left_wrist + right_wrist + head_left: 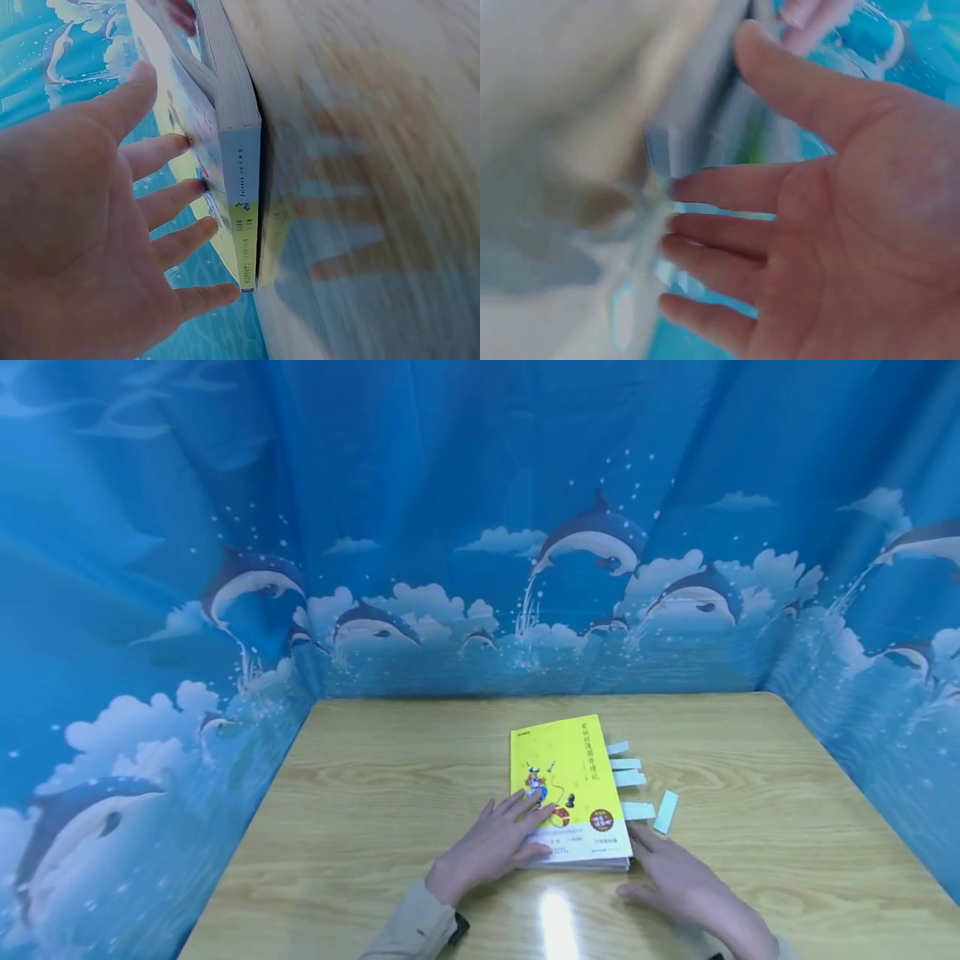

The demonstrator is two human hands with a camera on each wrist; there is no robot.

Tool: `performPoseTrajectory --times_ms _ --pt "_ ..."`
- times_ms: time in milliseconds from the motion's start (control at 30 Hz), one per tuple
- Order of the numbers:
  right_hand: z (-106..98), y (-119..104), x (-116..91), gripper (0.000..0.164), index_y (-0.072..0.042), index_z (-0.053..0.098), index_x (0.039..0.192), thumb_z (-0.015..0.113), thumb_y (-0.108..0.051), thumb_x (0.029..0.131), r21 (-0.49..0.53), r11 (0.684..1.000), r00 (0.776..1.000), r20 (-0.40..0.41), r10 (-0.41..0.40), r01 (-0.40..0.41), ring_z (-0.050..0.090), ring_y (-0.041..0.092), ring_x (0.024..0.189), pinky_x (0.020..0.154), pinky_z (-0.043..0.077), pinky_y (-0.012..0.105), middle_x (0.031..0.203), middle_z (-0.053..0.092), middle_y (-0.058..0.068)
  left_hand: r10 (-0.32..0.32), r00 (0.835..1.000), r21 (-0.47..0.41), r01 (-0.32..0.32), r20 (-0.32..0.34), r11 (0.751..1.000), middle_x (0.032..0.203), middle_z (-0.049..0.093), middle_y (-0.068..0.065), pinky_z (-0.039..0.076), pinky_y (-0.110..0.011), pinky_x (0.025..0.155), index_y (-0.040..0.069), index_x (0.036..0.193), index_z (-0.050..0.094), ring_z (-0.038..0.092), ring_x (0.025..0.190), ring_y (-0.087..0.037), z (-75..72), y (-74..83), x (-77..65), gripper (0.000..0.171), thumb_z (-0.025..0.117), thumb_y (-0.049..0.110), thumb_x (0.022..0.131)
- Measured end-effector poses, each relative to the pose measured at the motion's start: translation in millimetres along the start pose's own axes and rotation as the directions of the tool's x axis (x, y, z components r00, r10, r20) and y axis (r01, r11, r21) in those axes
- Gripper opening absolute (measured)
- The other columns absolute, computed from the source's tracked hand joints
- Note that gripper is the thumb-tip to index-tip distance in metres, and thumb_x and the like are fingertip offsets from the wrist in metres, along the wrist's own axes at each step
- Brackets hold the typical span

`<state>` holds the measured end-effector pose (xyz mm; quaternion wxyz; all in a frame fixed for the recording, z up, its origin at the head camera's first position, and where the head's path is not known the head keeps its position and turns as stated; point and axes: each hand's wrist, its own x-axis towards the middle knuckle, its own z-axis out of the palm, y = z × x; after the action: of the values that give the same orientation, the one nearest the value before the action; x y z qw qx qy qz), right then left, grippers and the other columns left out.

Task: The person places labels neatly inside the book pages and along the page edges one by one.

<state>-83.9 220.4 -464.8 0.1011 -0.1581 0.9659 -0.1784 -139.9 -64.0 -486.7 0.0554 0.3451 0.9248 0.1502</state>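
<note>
A yellow book (pixel 558 760) with a white lower band lies closed on the wooden table, tilted slightly. My left hand (pixel 498 842) rests on the lower left of its cover, fingers spread and nearly straight. In the left wrist view the spine (pixel 244 195) faces that palm, and the cover lifts a little from the pages. Beside the lower right corner of the book is my right hand (pixel 678 877), its fingertips right at the page edge and its fingers straight. Several pale blue paper strips (pixel 637 811) stick out from the right side of the pages.
One loose pale blue strip (pixel 666 812) lies on the table just right of the book. The wooden table (pixel 390 777) is bordered at the back and sides by a blue curtain (pixel 450 527) printed with dolphins.
</note>
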Motion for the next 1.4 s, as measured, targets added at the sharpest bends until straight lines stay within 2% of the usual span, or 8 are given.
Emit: performPoseTrajectory --times_ms 100,267,467,600,800,1000,1267,1400 --pt "-15 4 -2 0.066 0.010 0.061 0.131 0.077 -0.037 0.087 -0.114 0.993 0.999 -0.037 0.014 -0.019 0.054 0.052 0.124 0.103 0.043 0.066 0.141 0.053 0.032 -0.006 1.000 0.002 0.006 0.004 1.000 0.167 0.025 -0.003 0.028 -0.066 0.116 0.027 0.159 0.034 0.027 0.152 -0.031 -1.2 0.3 -0.8 0.063 0.045 0.054 0.103" --pt "-30 1 4 0.040 0.005 0.072 0.117 0.078 -0.024 0.089 -0.233 0.971 0.969 -0.249 -0.007 -0.053 0.068 0.043 0.099 0.084 0.055 0.058 0.114 0.070 0.022 -0.005 1.000 0.002 0.005 -0.001 1.000 0.167 0.026 -0.002 0.027 -0.065 0.117 0.026 0.157 0.038 0.027 0.152 -0.030 -2.2 0.5 0.2 0.059 0.048 0.050 0.103" --pt "-26 -16 31 0.058 0.001 0.060 0.137 0.078 -0.029 0.090 -0.220 0.976 0.925 -0.370 -0.090 0.007 0.051 0.048 0.129 0.102 0.044 0.067 0.137 0.058 0.026 -0.032 0.999 -0.013 0.031 -0.028 0.999 0.166 0.029 -0.005 0.025 -0.064 0.118 0.021 0.156 0.040 0.025 0.153 -0.032 -5.1 -0.8 7.3 0.061 0.051 0.048 0.103" --pt "-12 -21 53 0.076 -0.001 0.049 0.148 0.078 -0.036 0.087 -0.255 0.955 0.915 -0.329 -0.235 0.154 0.032 0.049 0.144 0.113 0.029 0.070 0.155 0.040 0.026 -0.047 0.998 0.023 0.048 -0.044 0.999 0.165 0.029 -0.008 0.028 -0.065 0.117 0.017 0.158 0.037 0.026 0.152 -0.034 -8.8 -3.0 13.5 0.069 0.053 0.053 0.101" --pt "9 -25 78 0.082 0.000 0.039 0.154 0.069 -0.045 0.092 -0.175 0.924 0.916 -0.159 -0.368 0.341 0.026 0.051 0.146 0.114 0.027 0.068 0.161 0.031 0.025 -0.064 0.998 0.036 0.064 0.004 0.997 0.167 0.023 -0.009 0.026 -0.067 0.116 0.017 0.161 0.028 0.022 0.153 -0.034 -9.6 -7.5 19.8 0.080 0.055 0.058 0.097" --pt "17 -19 84 0.083 -0.004 0.033 0.157 0.063 -0.050 0.095 -0.058 0.946 0.947 -0.031 -0.321 0.318 0.021 0.053 0.147 0.115 0.023 0.070 0.164 0.022 0.024 -0.111 0.991 0.025 0.110 0.079 0.994 0.170 0.014 -0.003 0.021 -0.068 0.118 0.021 0.162 0.024 0.017 0.155 -0.028 -2.7 -13.8 19.9 0.082 0.056 0.058 0.096" --pt "23 -5 90 0.082 -0.008 0.037 0.157 0.064 -0.052 0.093 -0.057 0.921 0.918 -0.079 -0.389 0.386 0.029 0.055 0.143 0.111 0.030 0.070 0.162 0.028 0.024 -0.145 0.986 0.036 0.143 0.078 0.989 0.170 0.014 0.001 0.019 -0.070 0.117 0.024 0.162 0.024 0.017 0.155 -0.027 -0.8 -15.0 19.4 0.082 0.055 0.060 0.096" --pt "20 -4 88 0.083 -0.008 0.037 0.157 0.066 -0.051 0.092 -0.003 0.933 0.932 -0.057 -0.359 0.359 0.027 0.053 0.145 0.113 0.028 0.071 0.163 0.027 0.024 -0.155 0.985 0.076 0.149 0.078 0.986 0.170 0.015 0.002 0.019 -0.071 0.116 0.025 0.162 0.024 0.019 0.155 -0.026 0.6 -13.3 19.6 0.082 0.053 0.063 0.096"
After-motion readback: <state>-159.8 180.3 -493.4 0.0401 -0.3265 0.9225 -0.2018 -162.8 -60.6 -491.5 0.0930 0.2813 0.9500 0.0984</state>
